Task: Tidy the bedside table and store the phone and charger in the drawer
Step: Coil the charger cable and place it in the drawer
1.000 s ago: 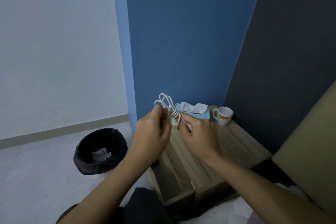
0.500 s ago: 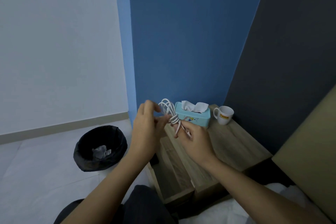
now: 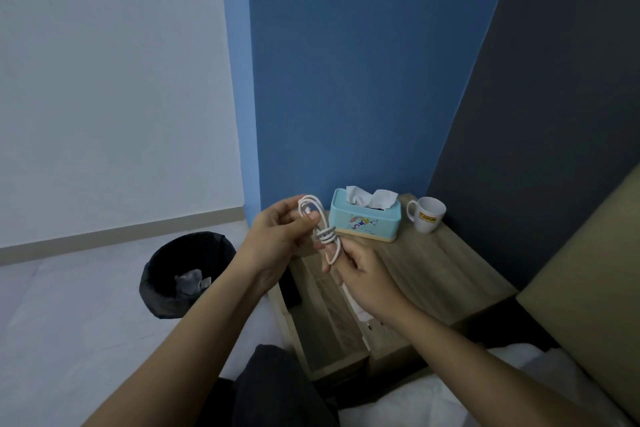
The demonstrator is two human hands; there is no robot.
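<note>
A white charger cable (image 3: 320, 225), coiled and wrapped around its middle, hangs in the air above the left side of the wooden bedside table (image 3: 443, 274). My left hand (image 3: 280, 232) pinches the top loop of the coil. My right hand (image 3: 363, 277) grips the lower end, and the white charger plug (image 3: 362, 314) sticks out under its palm. The drawer (image 3: 322, 322) is pulled out on the table's left side, below my hands. I see no phone.
A light blue tissue box (image 3: 363, 218) and a white mug (image 3: 429, 215) stand at the back of the table. A black bin (image 3: 183, 274) with crumpled paper sits on the floor to the left. The bed's edge (image 3: 485, 388) is at lower right.
Both hands have turned the coiled cable and finished a wrap around its middle. My left hand has shifted from the wrap to the top loop.
</note>
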